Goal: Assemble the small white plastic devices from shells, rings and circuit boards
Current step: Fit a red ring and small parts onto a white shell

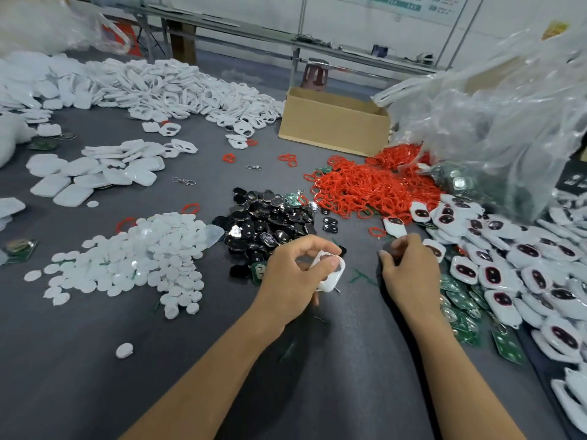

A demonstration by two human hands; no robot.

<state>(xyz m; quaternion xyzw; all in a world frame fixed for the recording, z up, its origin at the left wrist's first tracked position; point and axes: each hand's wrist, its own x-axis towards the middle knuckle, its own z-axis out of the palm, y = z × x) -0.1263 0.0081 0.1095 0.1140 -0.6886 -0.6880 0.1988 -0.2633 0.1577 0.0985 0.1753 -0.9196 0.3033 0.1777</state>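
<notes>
Two bare forearms reach up from the bottom edge across a grey desk [95, 376]. The left grip [295, 274] pinches one white shell [332, 274], an open frame with a hole through it, between thumb and fingertips just above the desk. Just beside it at three o'clock, the right grip [409, 268] curls down over something small and dark. Blur hides whether it holds a piece, so I cannot tell.

At nine o'clock from the hands lies a pile of white discs [136, 258]. At twelve o'clock, close by, is a heap of glossy black parts [270, 223], and beyond it at one o'clock a mound of red rings [374, 185]. Green circuit boards [460, 300] and many fitted shells [508, 265] with dark centres spread out at three to four o'clock. Farthest off stand a cardboard box [333, 122] at twelve and a long heap of empty shells [158, 87] at ten.

The step looks like loading a bare shell with its insert. The next move probably calls for bringing a part to the shell's opening, squaring it and pressing it in.
</notes>
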